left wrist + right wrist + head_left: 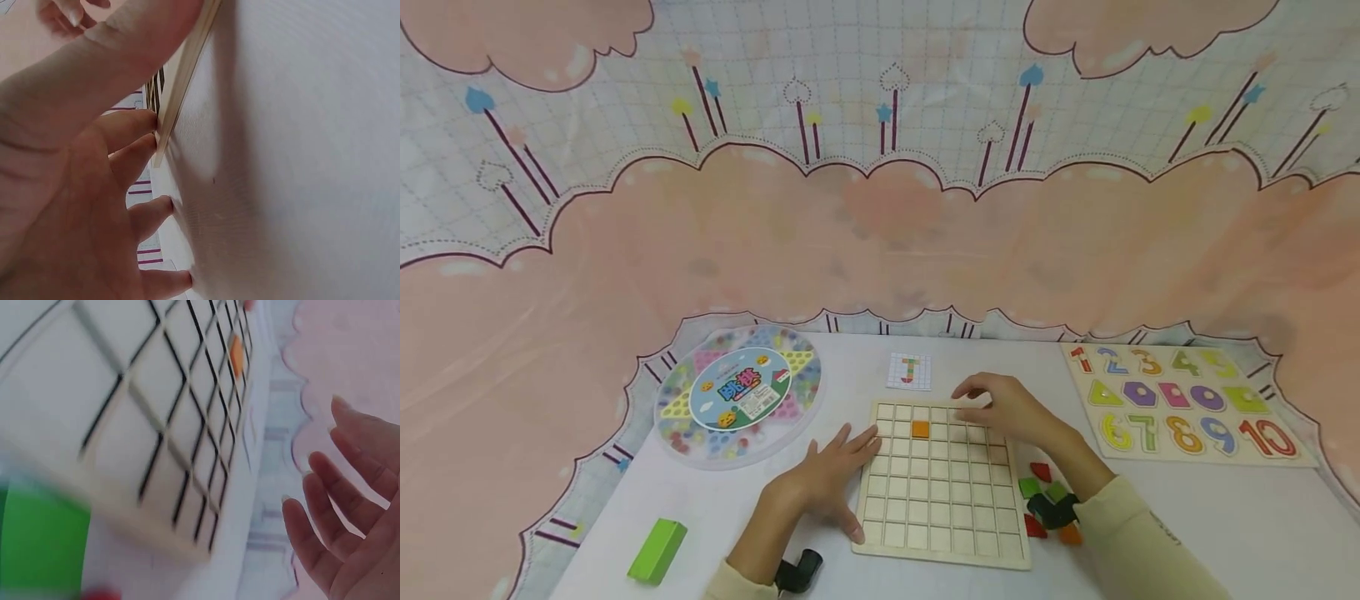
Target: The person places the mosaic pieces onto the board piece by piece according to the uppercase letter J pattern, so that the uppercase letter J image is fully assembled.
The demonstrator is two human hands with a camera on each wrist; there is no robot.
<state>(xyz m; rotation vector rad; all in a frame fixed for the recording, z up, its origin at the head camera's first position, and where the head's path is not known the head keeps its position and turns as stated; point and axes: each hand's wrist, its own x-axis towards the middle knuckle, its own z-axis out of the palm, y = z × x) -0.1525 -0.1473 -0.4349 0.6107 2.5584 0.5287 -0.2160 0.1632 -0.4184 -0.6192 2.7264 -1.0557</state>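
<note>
Touching the board (940, 471) at its left edge, the left hand (823, 477) spreads, grip relaxed; the right hand (1011, 408) hovers over the far right, fingers parted, grip empty. An orange tile (920, 429) sits toward the far side, left of middle; light pressure should steady the board.

Soft, muted light falls fairly evenly across the head view. The left wrist view is dimmer, a broad, soft-edged shadow darkening the matte white tabletop (325, 156) beside the pale wooden gridded board (178, 81). In the right wrist view, the board's near edge and a flat, bright green piece (44, 544) blur.
</note>
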